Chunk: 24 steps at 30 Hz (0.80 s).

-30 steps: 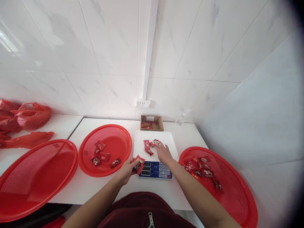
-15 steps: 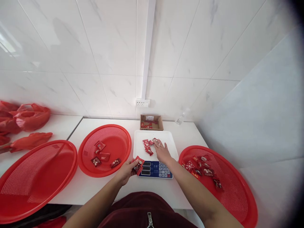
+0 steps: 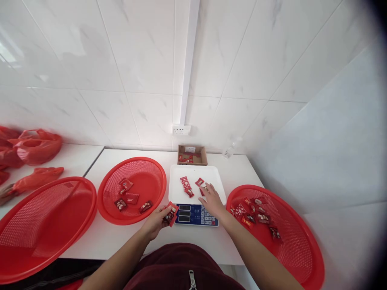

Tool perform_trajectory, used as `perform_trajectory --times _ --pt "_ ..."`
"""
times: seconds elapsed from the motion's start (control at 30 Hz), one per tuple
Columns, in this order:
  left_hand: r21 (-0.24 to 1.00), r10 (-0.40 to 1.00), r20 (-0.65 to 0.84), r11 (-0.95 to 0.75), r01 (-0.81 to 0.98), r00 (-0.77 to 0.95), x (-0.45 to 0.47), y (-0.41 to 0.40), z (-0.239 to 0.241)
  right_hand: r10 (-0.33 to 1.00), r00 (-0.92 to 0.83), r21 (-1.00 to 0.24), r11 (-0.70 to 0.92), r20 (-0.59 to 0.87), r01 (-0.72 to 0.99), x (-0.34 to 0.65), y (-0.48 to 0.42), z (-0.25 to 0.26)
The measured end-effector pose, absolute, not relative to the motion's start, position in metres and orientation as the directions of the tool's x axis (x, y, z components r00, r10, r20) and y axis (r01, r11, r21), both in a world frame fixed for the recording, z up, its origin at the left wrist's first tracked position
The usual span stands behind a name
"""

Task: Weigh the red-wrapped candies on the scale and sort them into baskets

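My left hand (image 3: 155, 221) pinches a few red snack packets (image 3: 171, 213) at the near left corner of a digital scale (image 3: 196, 214). My right hand (image 3: 212, 200) is over the white weighing tray (image 3: 177, 190) with its fingers apart. Its fingertips touch or hover just above a dark red packet (image 3: 203, 191), partly hidden by them. Beyond those fingers lies a small red packet (image 3: 199, 182). Further left on the tray, a polka-dot packet (image 3: 184, 183) meets another red packet (image 3: 189, 192).
Red baskets holding packets flank the scale, one on the left (image 3: 163, 169) and one on the right (image 3: 319, 257). Another red basket (image 3: 94, 199) stands far left, near red plastic bags (image 3: 39, 147) and another person's hand (image 3: 5, 195). Behind the scale are a cardboard box (image 3: 199, 162) and a clear bottle (image 3: 229, 151).
My right hand has shifted right and toward me across the tray. Packets that lay together under its fingers are now apart. My left hand has drawn slightly left with its packets.
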<state>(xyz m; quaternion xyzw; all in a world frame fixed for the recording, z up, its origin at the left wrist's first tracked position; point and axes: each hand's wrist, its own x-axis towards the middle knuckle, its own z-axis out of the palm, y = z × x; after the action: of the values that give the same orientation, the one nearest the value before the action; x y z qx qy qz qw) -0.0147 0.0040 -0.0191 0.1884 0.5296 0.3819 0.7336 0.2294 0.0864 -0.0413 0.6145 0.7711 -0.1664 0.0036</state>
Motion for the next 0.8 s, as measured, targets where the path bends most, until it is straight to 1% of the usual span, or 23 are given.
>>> perform_trajectory --times 0.07,0.23,0.33,0.4,0.43,0.47,0.5,0.53,0.57,0.6,0.63,0.67,0.7,0.73,0.77,0.8 --pt "0.687 0.764 -0.626 0.635 -0.352 0.157 -0.012 0.004 -0.018 0.948 -0.243 -0.277 0.182 -0.206 0.944 0.215 0.095 -0.043" --pt "0.698 0.770 -0.620 0.628 -0.345 0.149 -0.012 -0.001 -0.009 0.875 -0.410 -0.287 0.336 -0.259 0.897 0.184 0.111 -0.047" --pt "0.702 0.774 -0.620 0.619 -0.353 0.125 -0.018 -0.005 -0.004 0.871 -0.398 -0.275 0.322 -0.288 0.906 0.185 0.116 -0.050" --pt "0.711 0.777 -0.620 0.614 -0.342 0.107 -0.021 -0.007 -0.002 0.889 -0.378 -0.288 0.302 -0.260 0.909 0.190 0.117 -0.048" --pt "0.720 0.781 -0.615 0.611 -0.329 0.103 -0.023 -0.008 -0.001 0.897 -0.381 -0.319 0.302 -0.223 0.898 0.192 0.115 -0.046" --pt "0.734 0.789 -0.606 0.604 -0.309 0.103 -0.023 -0.008 0.000 0.904 -0.392 -0.380 0.306 -0.172 0.873 0.193 0.111 -0.043" --pt "0.753 0.800 -0.590 0.593 -0.284 0.106 -0.023 -0.009 0.000 0.907 -0.404 -0.475 0.305 -0.120 0.825 0.192 0.105 -0.039" --pt "0.776 0.814 -0.569 0.578 -0.251 0.115 -0.021 -0.008 0.001 0.905 -0.415 -0.604 0.284 -0.087 0.745 0.190 0.097 -0.035" --pt "0.802 0.829 -0.544 0.559 -0.211 0.129 -0.018 -0.008 0.001 0.898 -0.430 -0.748 0.220 -0.096 0.626 0.186 0.087 -0.030" --pt "0.829 0.844 -0.514 0.535 -0.162 0.151 -0.014 -0.007 0.000 0.876 -0.459 -0.874 0.101 -0.149 0.475 0.181 0.075 -0.025" --pt "0.859 0.859 -0.480 0.502 -0.103 0.181 -0.010 -0.005 0.000 0.830 -0.510 -0.947 -0.067 -0.228 0.314 0.175 0.063 -0.021" --pt "0.891 0.876 -0.438 0.453 -0.036 0.205 -0.005 -0.004 -0.001 0.757 -0.576 -0.952 -0.252 -0.307 0.176 0.169 0.051 -0.016" --pt "0.920 0.896 -0.389 0.390 0.038 0.216 0.001 -0.003 -0.003 0.681 -0.638 -0.908 -0.412 -0.359 0.072 0.164 0.039 -0.012" --pt "0.942 0.919 -0.333 0.314 0.119 0.212 0.006 -0.002 -0.005 0.623 -0.681 -0.848 -0.530 -0.384 -0.006 0.159 0.030 -0.009" --pt "0.951 0.943 -0.271 0.231 0.207 0.193 0.011 -0.002 -0.007 0.593 -0.705 -0.795 -0.603 -0.390 -0.068 0.156 0.022 -0.006" --pt "0.942 0.965 -0.205 0.150 0.300 0.162 0.015 -0.002 -0.009 0.589 -0.711 -0.757 -0.642 -0.384 -0.123 0.153 0.016 -0.004"
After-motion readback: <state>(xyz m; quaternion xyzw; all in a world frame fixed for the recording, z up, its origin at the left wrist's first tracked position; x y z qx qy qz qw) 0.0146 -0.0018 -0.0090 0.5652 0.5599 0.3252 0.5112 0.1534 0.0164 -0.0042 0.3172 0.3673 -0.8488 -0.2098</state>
